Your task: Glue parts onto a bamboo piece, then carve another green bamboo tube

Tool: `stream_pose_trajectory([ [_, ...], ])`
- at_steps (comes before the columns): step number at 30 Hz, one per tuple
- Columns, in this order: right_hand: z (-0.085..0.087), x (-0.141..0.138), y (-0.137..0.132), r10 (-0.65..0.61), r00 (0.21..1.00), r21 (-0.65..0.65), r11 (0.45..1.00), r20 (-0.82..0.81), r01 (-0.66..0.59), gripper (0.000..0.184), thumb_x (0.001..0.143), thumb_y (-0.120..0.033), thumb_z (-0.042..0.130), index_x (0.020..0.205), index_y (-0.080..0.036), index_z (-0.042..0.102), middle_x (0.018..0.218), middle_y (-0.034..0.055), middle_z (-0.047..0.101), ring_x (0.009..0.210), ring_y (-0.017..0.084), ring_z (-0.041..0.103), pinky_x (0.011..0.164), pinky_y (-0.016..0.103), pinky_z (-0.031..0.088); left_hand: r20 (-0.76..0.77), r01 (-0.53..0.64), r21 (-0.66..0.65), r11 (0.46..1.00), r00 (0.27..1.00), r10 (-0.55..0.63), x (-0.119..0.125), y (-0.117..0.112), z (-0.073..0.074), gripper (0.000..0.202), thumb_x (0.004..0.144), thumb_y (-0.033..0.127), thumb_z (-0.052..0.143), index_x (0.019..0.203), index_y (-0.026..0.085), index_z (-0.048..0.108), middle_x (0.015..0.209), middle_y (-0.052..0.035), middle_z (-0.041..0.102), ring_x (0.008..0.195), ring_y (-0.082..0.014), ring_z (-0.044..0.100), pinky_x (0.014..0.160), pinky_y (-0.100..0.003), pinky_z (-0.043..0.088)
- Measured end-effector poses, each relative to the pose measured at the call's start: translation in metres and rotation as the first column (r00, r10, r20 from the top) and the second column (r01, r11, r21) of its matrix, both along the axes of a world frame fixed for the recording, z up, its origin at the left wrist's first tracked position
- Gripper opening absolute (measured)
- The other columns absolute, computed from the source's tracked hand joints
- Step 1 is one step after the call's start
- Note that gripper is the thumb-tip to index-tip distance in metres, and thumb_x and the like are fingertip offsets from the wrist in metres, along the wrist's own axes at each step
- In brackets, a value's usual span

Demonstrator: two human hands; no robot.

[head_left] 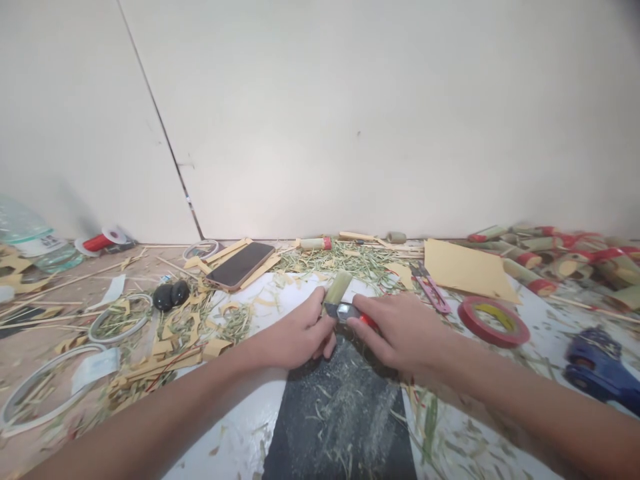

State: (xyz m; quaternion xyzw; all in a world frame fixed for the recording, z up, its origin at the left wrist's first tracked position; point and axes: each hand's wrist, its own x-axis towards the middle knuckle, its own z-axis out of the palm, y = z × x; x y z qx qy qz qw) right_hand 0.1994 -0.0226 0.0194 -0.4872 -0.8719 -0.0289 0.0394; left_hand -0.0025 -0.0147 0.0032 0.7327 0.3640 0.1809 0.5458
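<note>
My left hand (pixel 299 335) is closed around the near end of a short green bamboo-like tube (pixel 339 287) that points away from me. My right hand (pixel 400 331) is closed on a small cutter with a red handle and a shiny metal blade (pixel 349 311), whose blade meets the tube just past my left thumb. Both hands rest over a dark cutting mat (pixel 340 413) strewn with green shavings.
A phone (pixel 241 265) lies to the back left beside paper scraps and clear tape rings (pixel 120 319). To the right lie a red tape roll (pixel 494 321), pink snips (pixel 431 289), tan card (pixel 465 269), a blue tool (pixel 597 367) and several finished red-taped tubes (pixel 545 257).
</note>
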Motion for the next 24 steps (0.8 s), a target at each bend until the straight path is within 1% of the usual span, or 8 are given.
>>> stream_pose_trajectory([
  [4, 0.014, 0.029, 0.025, -0.231, 0.96, 0.096, 0.964, -0.16, 0.248, 0.033, 0.095, -0.042, 0.028, 0.076, -0.022, 0.045, 0.057, 0.0013, 0.054, 0.052, 0.017, 0.049, 0.051, 0.028, 0.023, 0.029, 0.044, -0.073, 0.996, 0.999, -0.042, -0.001, -0.001, -0.001, 0.021, 0.095, 0.041, 0.033, 0.089, 0.022, 0.028, 0.061, 0.0045, 0.054, 0.052, -0.0092, 0.044, 0.057, -0.026, 0.038],
  [6, 0.018, 0.037, 0.03, -0.261, 0.932, 0.114, 0.948, -0.252, 0.297, 0.034, 0.096, -0.043, 0.028, 0.071, -0.022, 0.04, 0.057, 0.0002, 0.05, 0.052, 0.016, 0.047, 0.052, 0.028, 0.026, 0.074, 0.062, -0.128, 0.99, 0.996, -0.053, 0.0, -0.001, -0.002, 0.022, 0.095, 0.042, 0.032, 0.09, 0.022, 0.028, 0.059, 0.0045, 0.053, 0.048, -0.009, 0.043, 0.052, -0.025, 0.036],
  [8, 0.019, 0.034, 0.025, -0.19, 0.941, 0.054, 0.976, -0.279, 0.213, 0.034, 0.096, -0.042, 0.029, 0.07, -0.022, 0.039, 0.057, -0.0006, 0.049, 0.053, 0.016, 0.046, 0.053, 0.027, 0.027, 0.102, 0.046, -0.147, 0.988, 0.994, -0.031, 0.001, 0.0, -0.004, 0.022, 0.095, 0.043, 0.031, 0.09, 0.022, 0.029, 0.058, 0.0055, 0.05, 0.047, -0.0088, 0.043, 0.05, -0.024, 0.035],
  [11, 0.014, 0.014, 0.007, -0.05, 0.959, -0.15, 0.989, -0.279, 0.008, 0.034, 0.095, -0.04, 0.033, 0.07, -0.02, 0.044, 0.059, -0.0008, 0.051, 0.054, 0.013, 0.045, 0.053, 0.027, 0.028, 0.088, -0.002, -0.118, 0.993, 0.996, 0.013, 0.002, 0.0, -0.003, 0.019, 0.096, 0.04, 0.031, 0.088, 0.022, 0.029, 0.057, 0.0062, 0.047, 0.051, -0.0089, 0.042, 0.053, -0.024, 0.035],
  [13, 0.012, 0.001, -0.004, -0.016, 0.949, -0.29, 0.954, -0.314, -0.08, 0.035, 0.095, -0.041, 0.036, 0.07, -0.019, 0.047, 0.061, -0.0009, 0.052, 0.054, 0.012, 0.045, 0.053, 0.026, 0.029, 0.077, -0.016, -0.086, 0.996, 0.997, 0.023, 0.002, -0.001, -0.002, 0.014, 0.094, 0.033, 0.035, 0.088, 0.022, 0.031, 0.058, 0.0063, 0.045, 0.054, -0.0091, 0.041, 0.055, -0.024, 0.034],
  [16, 0.012, -0.006, -0.009, -0.041, 0.921, -0.445, 0.883, -0.389, -0.149, 0.035, 0.096, -0.041, 0.036, 0.072, -0.019, 0.049, 0.066, -0.0006, 0.055, 0.06, 0.013, 0.048, 0.054, 0.024, 0.033, 0.043, -0.021, -0.033, 0.999, 0.999, 0.023, 0.001, -0.002, 0.0, 0.006, 0.09, 0.023, 0.039, 0.088, 0.021, 0.033, 0.061, 0.0061, 0.045, 0.056, -0.01, 0.04, 0.054, -0.024, 0.034],
  [18, 0.013, -0.006, -0.008, -0.06, 0.913, -0.481, 0.863, -0.403, -0.155, 0.035, 0.095, -0.042, 0.037, 0.071, -0.019, 0.048, 0.067, -0.0005, 0.055, 0.062, 0.013, 0.049, 0.055, 0.024, 0.034, 0.003, -0.026, 0.003, 1.0, 1.0, 0.026, 0.001, -0.002, 0.0, 0.006, 0.088, 0.021, 0.04, 0.087, 0.021, 0.034, 0.063, 0.0056, 0.047, 0.057, -0.0108, 0.042, 0.055, -0.024, 0.035],
  [24, 0.011, -0.007, -0.007, -0.074, 0.939, -0.402, 0.913, -0.335, -0.071, 0.034, 0.094, -0.039, 0.04, 0.066, -0.019, 0.043, 0.061, -0.0022, 0.051, 0.057, 0.012, 0.046, 0.054, 0.026, 0.031, -0.047, -0.081, 0.057, 0.995, 0.995, 0.084, 0.004, -0.001, -0.002, 0.005, 0.089, 0.022, 0.036, 0.085, 0.022, 0.033, 0.063, 0.0051, 0.046, 0.057, -0.0117, 0.042, 0.054, -0.025, 0.036],
])
